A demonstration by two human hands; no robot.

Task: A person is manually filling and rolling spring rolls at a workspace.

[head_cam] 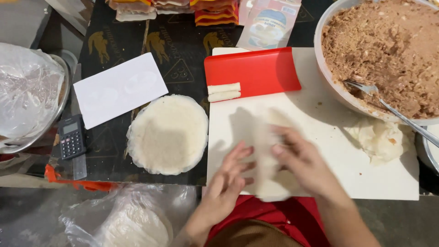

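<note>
1. While your left hand (pixel 227 176) and right hand (pixel 302 160) lie with loosely spread fingers on a thin pale wrapper (pixel 270 155), that wrapper rests on the white cutting board (pixel 320 110) at its near edge; both hands touch it, and motion blur hides whether either pinches it
2. Your large bowl (pixel 327 73) at the far right holds a brown minced filling (pixel 384 45), with a metal fork (pixel 388 107) stuck in it, handle pointing toward you
3. Left of the board you have a round stack of wrappers (pixel 168 134); a metal bowl (pixel 64 87) at the far left holds crumpled clear plastic (pixel 27 91)
4. Two finished rolls (pixel 223 92) lie side by side against a red tray (pixel 251 71) at the board's far end
5. A white card (pixel 120 88) and a small calculator (pixel 71 136) sit further left, well apart from your hands
6. A crumpled pale lump (pixel 379 137) lies beside the bowl; you cannot tell what it is
7. The bowl's right side and packets (pixel 215 11) at the top are cut off
</note>
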